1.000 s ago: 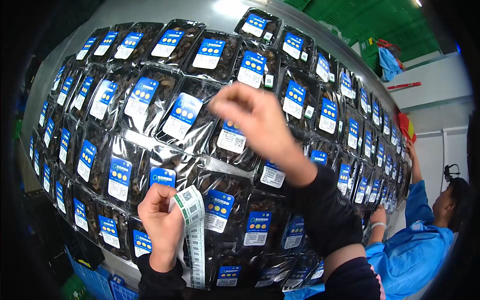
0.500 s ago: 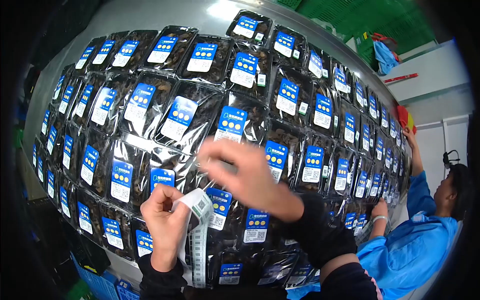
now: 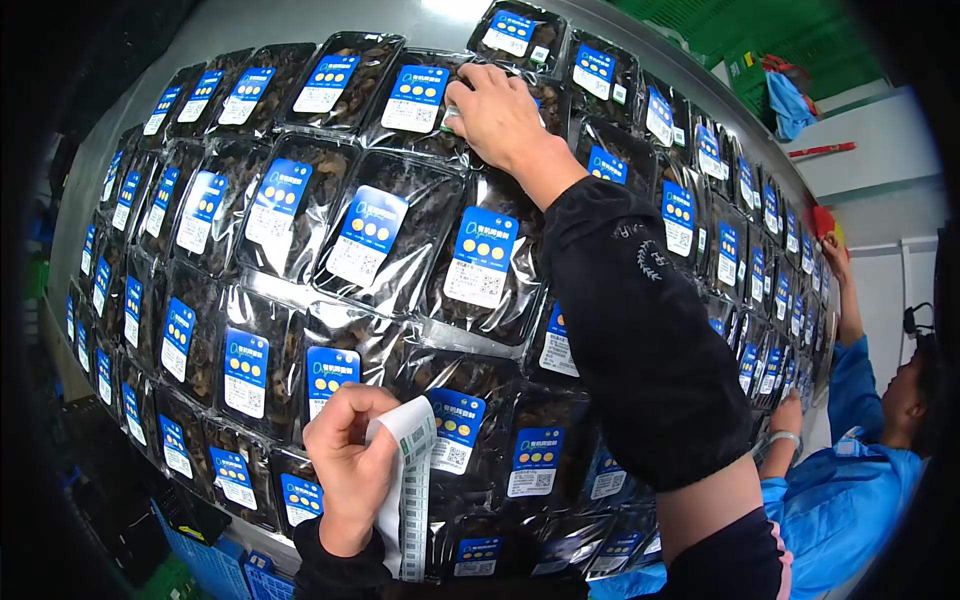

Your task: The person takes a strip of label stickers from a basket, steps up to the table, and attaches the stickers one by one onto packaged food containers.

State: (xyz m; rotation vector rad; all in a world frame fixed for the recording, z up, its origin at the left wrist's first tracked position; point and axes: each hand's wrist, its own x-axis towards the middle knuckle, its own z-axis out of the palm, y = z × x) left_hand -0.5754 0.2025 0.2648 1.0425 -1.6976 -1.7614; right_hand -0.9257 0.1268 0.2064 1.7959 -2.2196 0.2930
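My left hand [image 3: 352,462] pinches the top of a long strip of small green-and-white QR stickers [image 3: 413,490], which hangs down over the trays at the lower middle. Far up the table, my right hand [image 3: 497,117] rests on a wrapped black tray [image 3: 430,72] with a blue and white label. Its fingertips press at the tray's right side, with a small pale green sticker [image 3: 450,118] partly showing under them. Rows of similar trays of dark brown food [image 3: 365,240] lie around both hands. Some trays at the upper right bear a small QR sticker beside the label.
A co-worker in blue [image 3: 850,490] reaches over the trays at the right, one hand by a red and yellow item [image 3: 825,225]. Green crates [image 3: 720,30] stand beyond the metal table edge [image 3: 690,85]. Blue crates [image 3: 215,565] are below left.
My right hand has moved up and away from the sticker strip to a tray in the far row. My left hand still holds the strip, slightly lower and further right.
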